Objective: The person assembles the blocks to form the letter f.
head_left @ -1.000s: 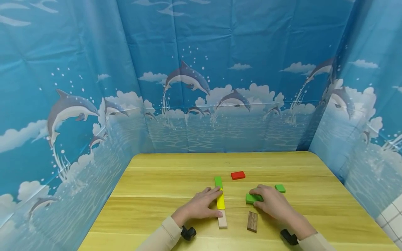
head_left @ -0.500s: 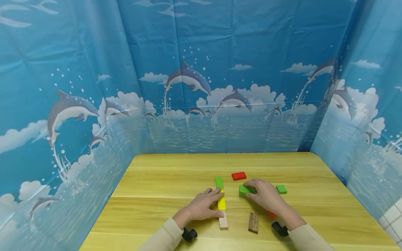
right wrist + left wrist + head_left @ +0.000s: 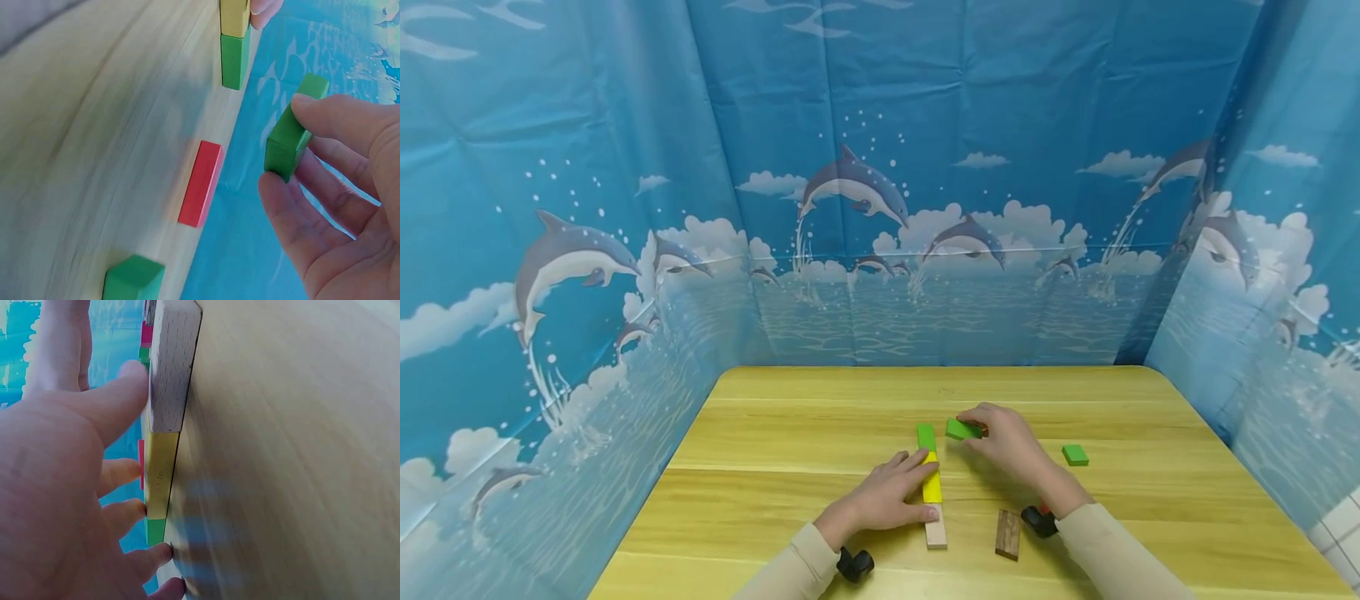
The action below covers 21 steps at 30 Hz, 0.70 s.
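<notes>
A straight row lies on the table: a green block (image 3: 926,437) at the far end, a yellow block (image 3: 932,490) in the middle, a pale wooden block (image 3: 936,536) nearest me. My left hand (image 3: 886,495) rests along the row, fingertips over the yellow block and thumb on the pale one. Another green block (image 3: 294,131) is pinched between the thumb and fingers of my right hand (image 3: 1011,443), raised off the table to the right of the row's far end. A red block (image 3: 201,184) lies below it, mostly hidden by that hand in the head view.
A dark brown block (image 3: 1007,535) lies right of the pale block. Further right is a small green block (image 3: 1076,455). Another red piece (image 3: 1044,507) peeks out beneath my right wrist. A blue dolphin curtain (image 3: 880,317) hangs behind the table (image 3: 775,433).
My right hand has moved away from me and to the left, carrying the green block from near the brown block toward the row's far end. My left hand stays in place.
</notes>
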Available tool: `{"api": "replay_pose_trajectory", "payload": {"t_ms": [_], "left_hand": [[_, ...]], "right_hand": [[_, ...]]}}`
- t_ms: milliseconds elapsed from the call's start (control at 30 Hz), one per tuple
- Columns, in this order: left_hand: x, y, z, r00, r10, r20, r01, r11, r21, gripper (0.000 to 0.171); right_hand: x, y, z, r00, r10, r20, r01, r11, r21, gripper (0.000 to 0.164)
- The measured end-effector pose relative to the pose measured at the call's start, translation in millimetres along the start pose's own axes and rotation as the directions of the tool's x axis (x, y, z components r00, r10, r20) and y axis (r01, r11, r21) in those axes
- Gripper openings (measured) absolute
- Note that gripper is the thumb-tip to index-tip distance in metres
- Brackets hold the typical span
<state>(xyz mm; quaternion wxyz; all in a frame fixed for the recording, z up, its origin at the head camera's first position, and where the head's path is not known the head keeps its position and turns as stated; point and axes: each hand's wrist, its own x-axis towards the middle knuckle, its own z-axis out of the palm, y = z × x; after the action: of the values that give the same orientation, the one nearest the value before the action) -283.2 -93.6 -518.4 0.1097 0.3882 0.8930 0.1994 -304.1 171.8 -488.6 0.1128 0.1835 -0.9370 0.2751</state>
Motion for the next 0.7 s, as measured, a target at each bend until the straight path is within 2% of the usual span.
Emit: {"api": "replay_pose_trajectory", "payload": {"t_ms": [367, 700], "left_hand": [[-1.4, 0.2, 0.7, 1.000, -0.010, 0.005, 0.010, 1.000, 0.000, 0.075], [-1.7, 1.1, 0.0, 1.000, -0.012, 0.008, 0.012, 1.000, 0.001, 0.075]], "right_hand": [[21, -4, 16, 0.999, -0.014, 0.041, 0.013, 0.999, 0.030, 0.043], [42, -3, 29, 0.996, 0.008, 0.089, -0.020, 0.991, 0.133, 0.038]]}}
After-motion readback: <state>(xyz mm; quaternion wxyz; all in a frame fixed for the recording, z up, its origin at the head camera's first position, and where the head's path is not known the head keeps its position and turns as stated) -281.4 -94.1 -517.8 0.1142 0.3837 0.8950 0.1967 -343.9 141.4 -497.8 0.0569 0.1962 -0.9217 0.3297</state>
